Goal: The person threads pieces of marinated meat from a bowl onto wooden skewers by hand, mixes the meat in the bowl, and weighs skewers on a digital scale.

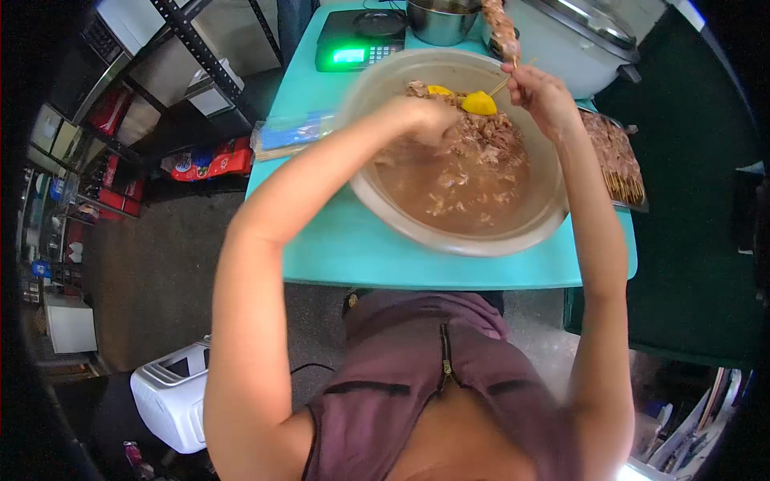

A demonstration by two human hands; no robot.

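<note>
A wide pale basin (377, 192) holds chunks of raw meat (501, 140) in cloudy brownish liquid. My left hand (437, 120) reaches down into the meat at the basin's far side; its fingers are blurred and partly hidden. Above the basin's right rim, my right hand (541, 92) is closed on the lower stick end of a meat skewer (501, 30), which points up and away from me. A yellow rounded piece (479, 103) lies on the meat between my hands, and a second yellow bit shows behind it.
On the turquoise table (345, 260) are a lit digital scale (361, 40), a metal pot (441, 22) and bagged sticks (293, 136). A tray of finished skewers (613, 156) sits right of the basin, with a large lidded white cooker (561, 48) behind. Shelving stands left.
</note>
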